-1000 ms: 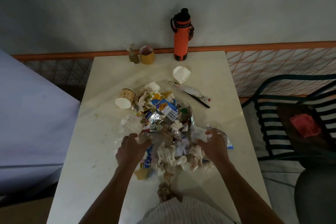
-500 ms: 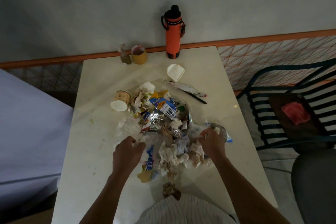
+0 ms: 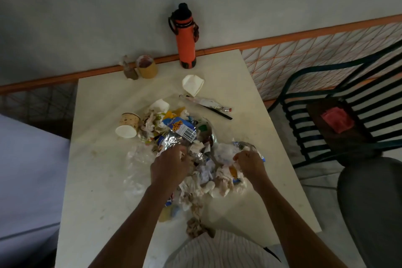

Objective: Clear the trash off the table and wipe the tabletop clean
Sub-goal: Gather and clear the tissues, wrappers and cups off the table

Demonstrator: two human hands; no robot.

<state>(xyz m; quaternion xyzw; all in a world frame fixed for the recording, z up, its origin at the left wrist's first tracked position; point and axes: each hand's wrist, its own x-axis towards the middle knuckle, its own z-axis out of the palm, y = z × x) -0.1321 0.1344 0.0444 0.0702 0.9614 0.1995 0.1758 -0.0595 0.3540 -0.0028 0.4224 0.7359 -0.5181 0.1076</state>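
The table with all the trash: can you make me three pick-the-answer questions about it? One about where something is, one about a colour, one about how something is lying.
1. Where is the bottle?
A. at the table's far edge, by the wall
B. on the chair
C. in the trash pile

2. What colour is the bottle's body?
A. green
B. orange
C. white

3. How is the spotted cup lying?
A. upright
B. upside down
C. on its side

Answers:
1. A: it stands at the far edge of the table, against the wall.
2. B: the body is orange, the cap black.
3. C: it lies on its side left of the pile, its open mouth facing the camera.
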